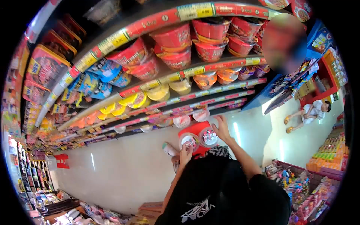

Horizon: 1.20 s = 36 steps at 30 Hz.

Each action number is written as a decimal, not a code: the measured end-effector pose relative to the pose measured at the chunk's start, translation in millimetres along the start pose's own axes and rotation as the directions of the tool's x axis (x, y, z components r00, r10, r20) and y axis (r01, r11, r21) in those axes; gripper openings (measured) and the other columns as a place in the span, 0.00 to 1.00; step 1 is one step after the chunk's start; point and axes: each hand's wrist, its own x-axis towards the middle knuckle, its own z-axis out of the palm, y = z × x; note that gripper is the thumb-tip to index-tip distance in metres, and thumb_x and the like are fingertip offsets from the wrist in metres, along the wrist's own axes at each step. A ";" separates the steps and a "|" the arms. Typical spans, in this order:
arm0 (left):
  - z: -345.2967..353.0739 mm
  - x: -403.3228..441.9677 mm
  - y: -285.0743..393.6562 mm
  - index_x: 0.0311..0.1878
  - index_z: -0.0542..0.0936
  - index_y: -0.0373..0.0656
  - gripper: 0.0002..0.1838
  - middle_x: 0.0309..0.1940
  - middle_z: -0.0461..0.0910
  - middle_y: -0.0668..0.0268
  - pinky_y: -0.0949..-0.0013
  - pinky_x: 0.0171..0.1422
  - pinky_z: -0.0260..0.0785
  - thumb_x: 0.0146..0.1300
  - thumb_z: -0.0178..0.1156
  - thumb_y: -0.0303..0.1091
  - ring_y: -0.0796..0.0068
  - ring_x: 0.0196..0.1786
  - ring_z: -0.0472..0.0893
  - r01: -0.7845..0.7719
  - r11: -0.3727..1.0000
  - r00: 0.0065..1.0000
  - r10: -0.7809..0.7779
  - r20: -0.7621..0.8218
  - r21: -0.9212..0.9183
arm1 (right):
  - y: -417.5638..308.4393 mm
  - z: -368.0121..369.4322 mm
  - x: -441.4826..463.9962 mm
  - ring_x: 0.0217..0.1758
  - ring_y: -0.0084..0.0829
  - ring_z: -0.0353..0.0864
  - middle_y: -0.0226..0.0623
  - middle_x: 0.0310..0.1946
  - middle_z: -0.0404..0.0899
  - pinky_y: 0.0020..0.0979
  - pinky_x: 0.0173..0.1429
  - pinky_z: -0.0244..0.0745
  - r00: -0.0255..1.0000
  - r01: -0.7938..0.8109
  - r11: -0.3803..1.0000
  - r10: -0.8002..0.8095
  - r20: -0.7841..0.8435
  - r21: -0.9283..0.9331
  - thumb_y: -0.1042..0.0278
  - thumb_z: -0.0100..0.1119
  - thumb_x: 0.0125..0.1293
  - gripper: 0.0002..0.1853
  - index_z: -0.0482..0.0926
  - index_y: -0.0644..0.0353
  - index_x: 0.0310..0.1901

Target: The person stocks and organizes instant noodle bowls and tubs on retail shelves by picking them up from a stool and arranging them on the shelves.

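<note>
Two round tubs with clear rims and printed lids sit side by side on a red surface in front of my body. My left hand (186,153) rests on the near edge of the left tub (190,140), its fingers bent over the lid. At the far right side of the right tub (208,137) is my right hand (222,129), fingers apart and touching or very near the rim. The red surface (203,150) shows between and behind the tubs.
Curved shelves carry red noodle bowls (210,50), yellow bowls (158,93) and blue packets (90,84). A blue display stand (262,92) is at the right. A person (314,111) sits beyond it. Goods bins (287,180) stand lower right.
</note>
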 end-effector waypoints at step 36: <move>68.1 5.9 -22.2 0.75 0.42 0.48 0.48 0.65 0.67 0.55 0.48 0.66 0.61 0.63 0.61 0.52 0.62 0.68 0.65 0.648 0.749 0.734 -0.569 0.371 -0.134 | 145.5 45.8 -106.1 0.53 0.41 0.81 0.52 0.46 0.81 0.35 0.59 0.72 0.546 -0.593 0.778 0.578 0.606 -0.208 0.47 0.68 0.55 0.50 0.52 0.69 0.70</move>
